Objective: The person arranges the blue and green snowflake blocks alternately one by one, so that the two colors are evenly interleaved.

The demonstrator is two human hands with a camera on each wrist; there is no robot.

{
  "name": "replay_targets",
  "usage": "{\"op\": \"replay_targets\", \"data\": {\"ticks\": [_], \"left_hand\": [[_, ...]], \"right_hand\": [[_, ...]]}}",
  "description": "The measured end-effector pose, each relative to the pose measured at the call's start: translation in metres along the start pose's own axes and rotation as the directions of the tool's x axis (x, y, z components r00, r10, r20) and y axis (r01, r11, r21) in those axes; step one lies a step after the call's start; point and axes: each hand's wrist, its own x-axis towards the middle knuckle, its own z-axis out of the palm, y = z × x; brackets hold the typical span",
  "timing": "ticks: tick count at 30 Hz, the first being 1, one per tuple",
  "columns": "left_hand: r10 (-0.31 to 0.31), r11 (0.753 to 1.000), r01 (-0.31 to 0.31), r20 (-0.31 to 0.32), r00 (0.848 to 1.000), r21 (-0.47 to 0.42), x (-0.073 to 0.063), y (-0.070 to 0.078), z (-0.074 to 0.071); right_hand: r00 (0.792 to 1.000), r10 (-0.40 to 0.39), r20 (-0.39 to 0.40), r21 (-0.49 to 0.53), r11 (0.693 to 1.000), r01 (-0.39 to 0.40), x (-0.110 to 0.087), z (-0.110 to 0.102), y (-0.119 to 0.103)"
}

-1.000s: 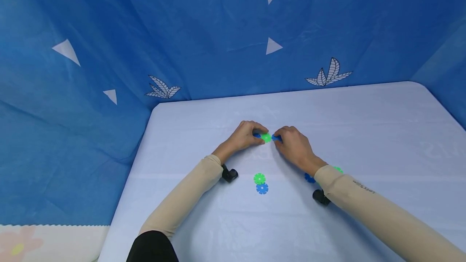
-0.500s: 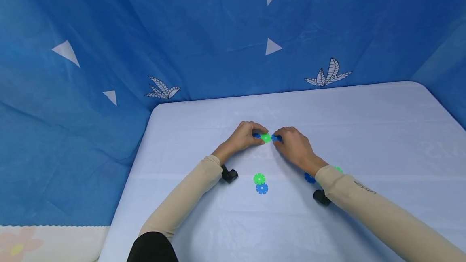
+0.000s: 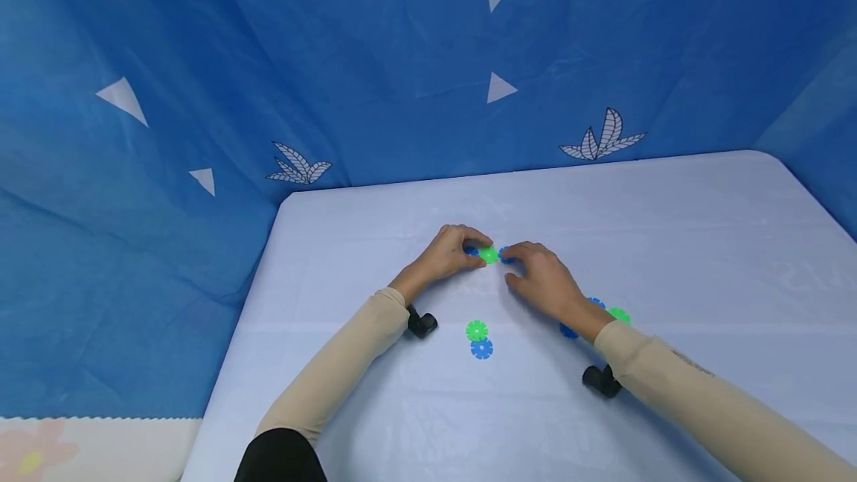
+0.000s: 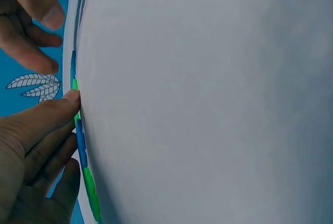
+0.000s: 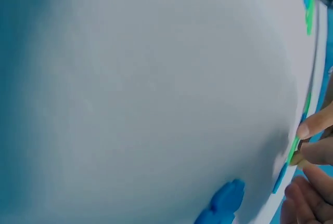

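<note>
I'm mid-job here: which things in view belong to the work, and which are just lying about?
In the work, it seems:
left hand, pinching a green disc
right hand, by a blue disc
row's second blue disc

Lying about, perhaps spares:
near green disc
near blue disc
rightmost discs

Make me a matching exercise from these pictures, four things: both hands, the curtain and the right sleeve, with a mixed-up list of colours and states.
Things:
1. Left hand
2. Right hand
3. Curtain
4. Right sleeve

Colours and states:
A. beige
B. thumb and fingers apart, gripping nothing
C. pinching a green disc
D. blue with pale shapes

Right pairs: 1-C, 2-B, 3-D, 4-A
</note>
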Motion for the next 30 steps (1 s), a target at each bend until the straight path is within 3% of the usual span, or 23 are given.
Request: {"op": "replay_targets", "data": {"ticks": [5,14,23,30], "left_hand": [[-0.002,1.0,0.002,-0.002,1.0,0.005,0.0,-0.001,0.002],[-0.006,1.0,0.006,-0.018,1.0,-0.008,0.0,0.0,0.004],[0.022,0.998,-0.024,-0.039,0.999,-0.055,-0.001,-0.001,0.004],[0.04,0.997,-0.041,-0.022,0.999,-0.07,0.006,0.004,0.008]], "right_hand": [[0.998,-0.022,0.055,0.105,0.994,0.016,-0.016,0.006,-0.005],[0.988,-0.093,0.124,0.179,0.981,0.07,-0.044,0.019,-0.018],[0.98,-0.157,0.121,0.127,0.982,0.141,-0.058,0.031,-0.025],[0.975,-0.194,0.113,0.064,0.98,0.187,-0.059,0.035,-0.031]]}}
